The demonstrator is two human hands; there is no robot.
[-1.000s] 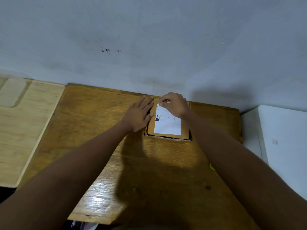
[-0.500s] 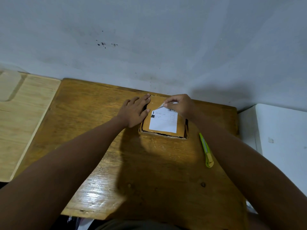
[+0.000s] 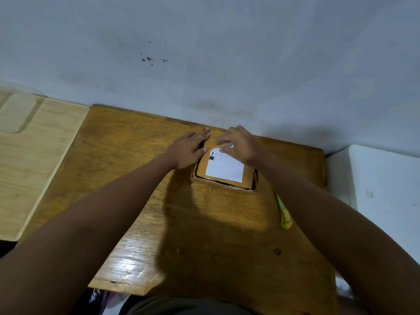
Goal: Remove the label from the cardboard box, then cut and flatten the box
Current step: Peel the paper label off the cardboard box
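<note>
Label [image 3: 225,165] | right hand [image 3: 241,144] fingers pinching its top edge | left hand [image 3: 188,150] flat, open, against box [image 3: 246,178]

Under the left hand [image 3: 188,150], matt brown cardboard box [image 3: 246,178] is carrying a smooth white paper label [image 3: 225,170]; nearer, the varnished wood table [image 3: 136,264] is gleaming.

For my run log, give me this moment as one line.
stage: label peel | left hand: flat, bracing cardboard box | right hand: picking at far edge of label | utility knife: on table, untouched
</note>
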